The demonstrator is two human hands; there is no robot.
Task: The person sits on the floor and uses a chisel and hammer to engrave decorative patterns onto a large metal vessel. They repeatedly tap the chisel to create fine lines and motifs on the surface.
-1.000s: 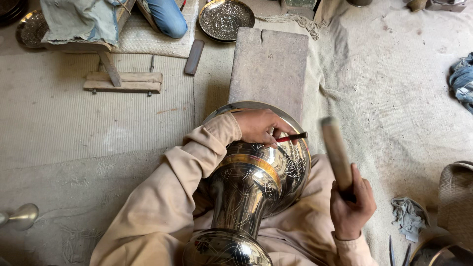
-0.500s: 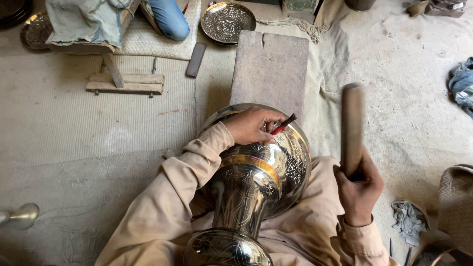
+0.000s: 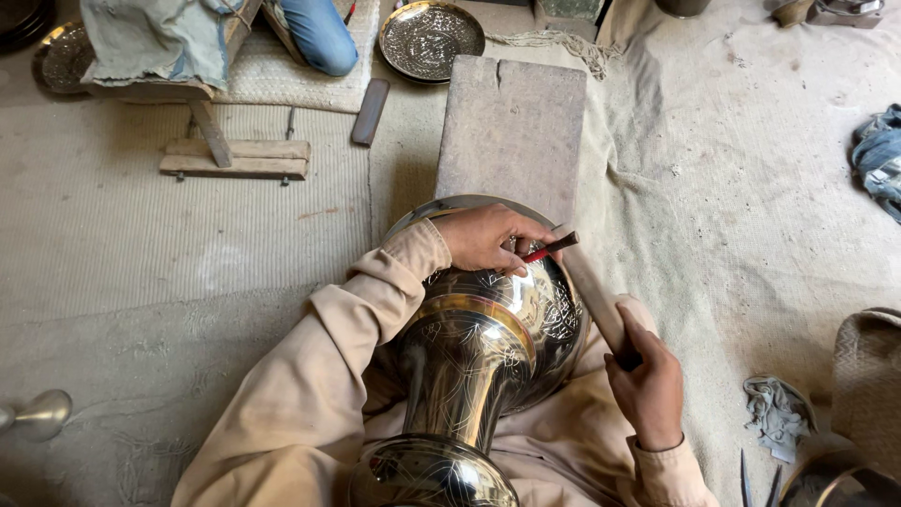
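A large shiny engraved metal vase [image 3: 479,338] lies across my lap, its wide bowl toward the wooden block [image 3: 514,131]. My left hand [image 3: 488,237] rests on the bowl and pinches a thin red-handled chisel [image 3: 550,248] against the metal. My right hand [image 3: 646,380] grips a wooden mallet [image 3: 589,286] whose head now lies down against the chisel's end, beside the bowl's right rim.
Another person's blue-trousered knee [image 3: 319,36] sits on a mat at the top. Nearby are a low wooden stand [image 3: 235,158], an engraved round metal tray [image 3: 431,39], a dark flat bar [image 3: 370,111], crumpled cloth [image 3: 779,413] and a woven basket [image 3: 868,376] at right.
The mallet was raised upright in my right hand; it has now swung down to the left onto the chisel. My left hand and the vase stay put.
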